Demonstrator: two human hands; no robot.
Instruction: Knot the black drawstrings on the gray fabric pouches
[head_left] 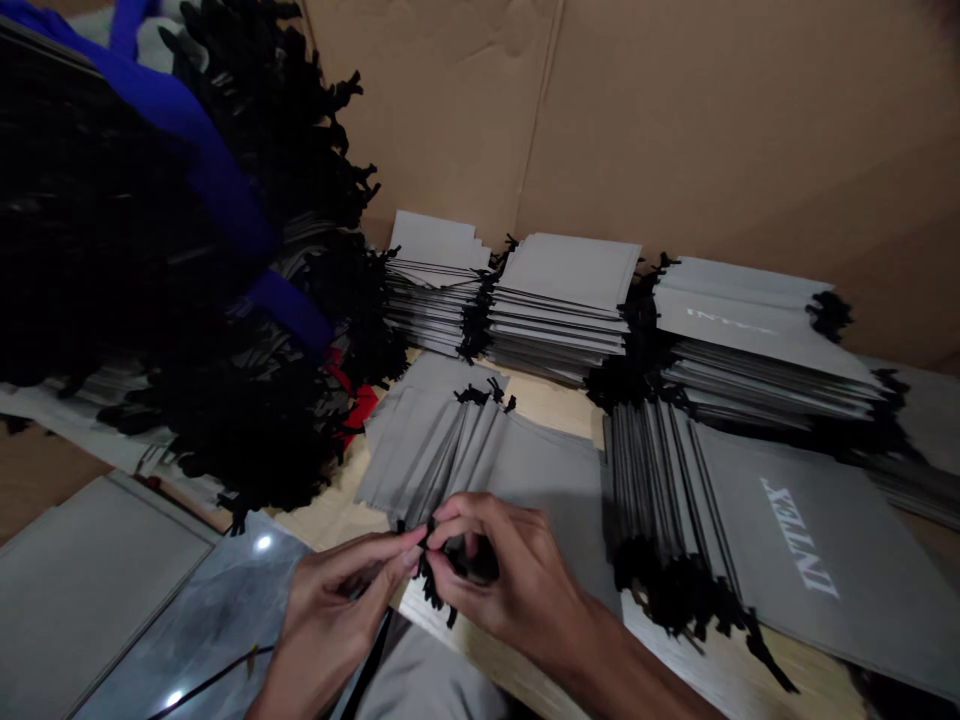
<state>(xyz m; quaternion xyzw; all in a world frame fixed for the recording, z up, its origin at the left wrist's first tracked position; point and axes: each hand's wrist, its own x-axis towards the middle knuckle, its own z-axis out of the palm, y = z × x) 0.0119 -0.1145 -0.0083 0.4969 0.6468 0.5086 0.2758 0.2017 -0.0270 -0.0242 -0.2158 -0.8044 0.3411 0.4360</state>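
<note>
At the near end of a small fan of grey drawstring pouches (450, 440), both hands meet with fingertips close together. My left hand (341, 590) pinches the black drawstring (429, 545) between thumb and index finger. From the other side, my right hand (502, 560) also pinches it with thumb and fingers. Black cord ends hang just below the fingertips. The pouches lie overlapping on the table, with more black knots at their far end. Whether the cord is knotted between the fingers is too small to tell.
Stacks of grey pouches (559, 270) stand along a cardboard wall (675, 120). To the right lies a row of pouches marked INTEX (802, 540). A large pile of black-corded pouches (255, 430), bound with a blue strap (225, 190), rises at the left.
</note>
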